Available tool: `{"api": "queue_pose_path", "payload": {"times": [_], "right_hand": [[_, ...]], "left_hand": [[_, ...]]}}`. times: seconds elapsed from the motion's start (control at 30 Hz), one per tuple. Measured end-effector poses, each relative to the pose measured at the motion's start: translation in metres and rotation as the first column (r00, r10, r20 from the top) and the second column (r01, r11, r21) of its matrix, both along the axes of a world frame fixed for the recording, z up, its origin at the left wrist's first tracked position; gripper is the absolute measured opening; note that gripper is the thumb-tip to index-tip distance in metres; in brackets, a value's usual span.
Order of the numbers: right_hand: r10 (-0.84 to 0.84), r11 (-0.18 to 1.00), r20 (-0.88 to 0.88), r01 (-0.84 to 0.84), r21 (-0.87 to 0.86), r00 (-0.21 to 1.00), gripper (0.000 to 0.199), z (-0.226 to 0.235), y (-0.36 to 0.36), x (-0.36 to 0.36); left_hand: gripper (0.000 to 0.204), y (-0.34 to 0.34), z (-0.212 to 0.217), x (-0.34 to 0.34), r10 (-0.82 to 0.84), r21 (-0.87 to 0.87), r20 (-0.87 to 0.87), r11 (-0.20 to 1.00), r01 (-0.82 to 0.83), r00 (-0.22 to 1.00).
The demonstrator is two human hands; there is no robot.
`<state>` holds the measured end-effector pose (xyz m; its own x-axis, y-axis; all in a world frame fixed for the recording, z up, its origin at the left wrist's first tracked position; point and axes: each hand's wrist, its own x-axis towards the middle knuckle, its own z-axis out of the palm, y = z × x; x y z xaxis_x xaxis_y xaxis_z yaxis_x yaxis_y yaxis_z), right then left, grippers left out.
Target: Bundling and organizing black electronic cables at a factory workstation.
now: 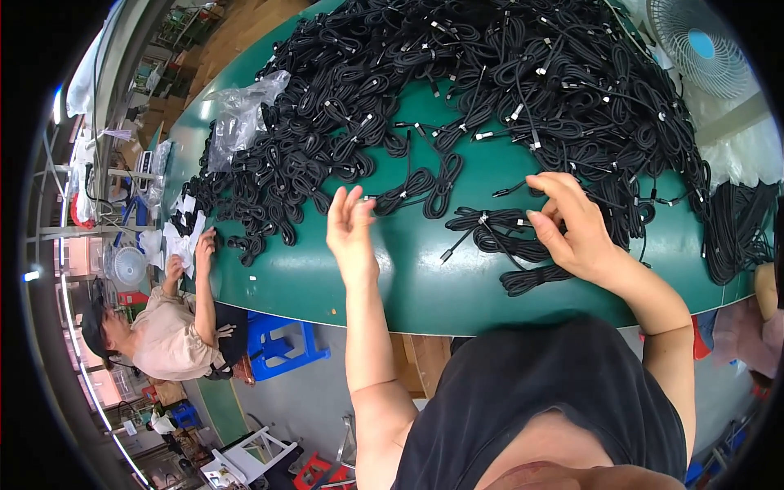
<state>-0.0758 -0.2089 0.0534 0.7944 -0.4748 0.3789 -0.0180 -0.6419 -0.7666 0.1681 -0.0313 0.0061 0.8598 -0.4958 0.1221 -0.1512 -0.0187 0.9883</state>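
Note:
My left hand (353, 237) is raised above the green table, its fingers loosely bent and apart, with nothing seen in them. Just right of it lies a coiled black cable (406, 192) with a metal-tipped plug, beside another coil (443, 186). My right hand (574, 229) hovers over a group of bundled black cables, thumb and fingers spread apart. Its thumb is close to the plug end of a tied cable bundle (483, 219); whether they touch I cannot tell. Below that hand another folded cable bundle (535, 279) rests near the table edge.
A big heap of black cables (490, 57) covers the far side of the green table (425, 278). Clear plastic bags (245, 118) lie at left. A co-worker (175, 327) handles white paper (184, 237) there. A fan (701, 45) stands far right; a blue stool (282, 347) is below.

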Motion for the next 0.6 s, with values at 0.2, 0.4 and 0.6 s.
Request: {"api": "queue_pose_path", "payload": {"times": [0.2, 0.4, 0.6], "right_hand": [[0.091, 0.996, -0.111, -0.093, -0.015, 0.990, 0.038, 0.004, 0.002, -0.007], [0.033, 0.837, 0.012, -0.021, -0.547, 0.999, 0.046, 0.014, -0.006, -0.011], [0.279, 0.858, -0.012, -0.255, -0.445, 0.960, 0.045, 0.029, 0.005, -0.001]], "left_hand": [[0.041, -0.010, -0.015, 0.005, -0.467, 0.661, 0.702, 0.707, -0.250, 0.537], [0.035, -0.009, 0.056, -0.052, -0.381, 0.419, 0.686, 0.903, 0.092, 0.620], [0.045, -0.023, 0.089, -0.090, -0.393, 0.130, 0.712, 0.888, 0.441, 0.582]]}}
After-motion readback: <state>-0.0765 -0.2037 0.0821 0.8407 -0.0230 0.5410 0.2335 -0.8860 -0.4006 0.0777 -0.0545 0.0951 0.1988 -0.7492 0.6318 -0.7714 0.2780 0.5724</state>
